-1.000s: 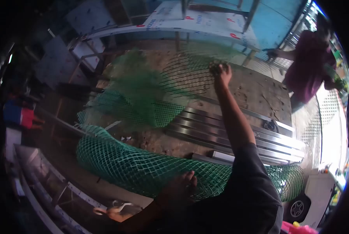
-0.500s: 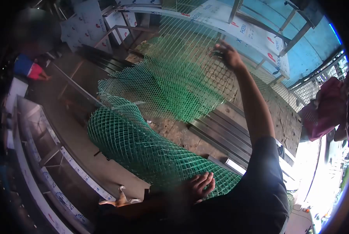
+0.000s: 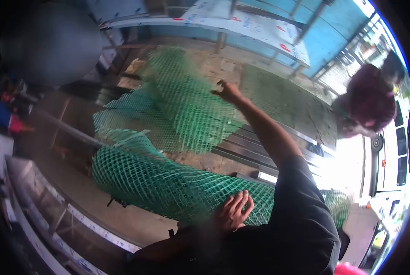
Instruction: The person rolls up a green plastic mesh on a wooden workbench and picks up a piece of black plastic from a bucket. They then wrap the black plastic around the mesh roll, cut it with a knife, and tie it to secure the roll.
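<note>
A roll of green diamond-patterned mesh (image 3: pixel 168 183) lies across the view in front of me. My left hand (image 3: pixel 234 211) rests flat on top of it, fingers spread a little. Beyond the roll, a loose sheet of green mesh (image 3: pixel 200 121) lies folded over itself, its far part blurred. My right arm reaches forward over the floor. At its end my right hand (image 3: pixel 228 91) hovers beside the sheet's right edge, fingers curved with a gap between them and nothing visible inside.
Long metal bars (image 3: pixel 255 144) lie beyond the roll. At the back stands a table with a film-covered sheet top (image 3: pixel 246 23). A person in dark red (image 3: pixel 372 98) is at right, and another person's blue garment (image 3: pixel 3 117) shows at left. Metal frames (image 3: pixel 85 222) stand lower left.
The mesh sheet that stretched up past my right hand has dropped and folded over leftward. My right hand has come lower and to the left. My left hand stays on the roll.
</note>
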`<state>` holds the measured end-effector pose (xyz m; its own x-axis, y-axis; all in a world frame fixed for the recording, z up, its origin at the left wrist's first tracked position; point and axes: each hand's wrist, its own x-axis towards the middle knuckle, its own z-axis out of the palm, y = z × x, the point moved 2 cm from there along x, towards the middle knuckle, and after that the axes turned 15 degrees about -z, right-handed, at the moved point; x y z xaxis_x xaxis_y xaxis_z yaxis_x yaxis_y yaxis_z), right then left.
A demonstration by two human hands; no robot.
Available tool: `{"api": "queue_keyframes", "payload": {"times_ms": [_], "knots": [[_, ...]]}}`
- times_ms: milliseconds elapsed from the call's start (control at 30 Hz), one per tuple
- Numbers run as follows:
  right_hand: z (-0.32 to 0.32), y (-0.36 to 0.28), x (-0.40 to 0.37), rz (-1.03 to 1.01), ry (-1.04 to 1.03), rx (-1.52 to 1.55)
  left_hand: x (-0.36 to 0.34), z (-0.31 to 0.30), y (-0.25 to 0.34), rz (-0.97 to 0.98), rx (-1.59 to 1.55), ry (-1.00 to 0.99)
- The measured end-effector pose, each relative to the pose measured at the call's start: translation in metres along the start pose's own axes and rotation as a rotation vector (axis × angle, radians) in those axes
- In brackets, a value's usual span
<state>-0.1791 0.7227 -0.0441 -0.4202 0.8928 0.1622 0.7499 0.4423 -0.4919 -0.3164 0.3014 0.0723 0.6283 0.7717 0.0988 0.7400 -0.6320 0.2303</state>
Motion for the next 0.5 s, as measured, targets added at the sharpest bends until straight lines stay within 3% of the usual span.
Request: {"api": "queue_keyframes", "payload": {"times_ms": [167,233,333,500], "knots": [[-0.001,-0.021,-0.123,0.16,-0.238,0.003,0.0,0.004,0.001,0.073,-0.131,-0.079],[-0.026,-0.053,-0.175,0.053,-0.221,0.186,0.001,0.008,-0.001,0.038,-0.15,-0.029],[-0.078,-0.106,-0.246,-0.009,-0.249,0.207,0.001,0.015,0.0,0.04,-0.157,0.03],[-0.159,-0.179,-0.376,-0.08,-0.246,-0.064,0.004,0.003,0.004,0.034,-0.124,0.03]]}}
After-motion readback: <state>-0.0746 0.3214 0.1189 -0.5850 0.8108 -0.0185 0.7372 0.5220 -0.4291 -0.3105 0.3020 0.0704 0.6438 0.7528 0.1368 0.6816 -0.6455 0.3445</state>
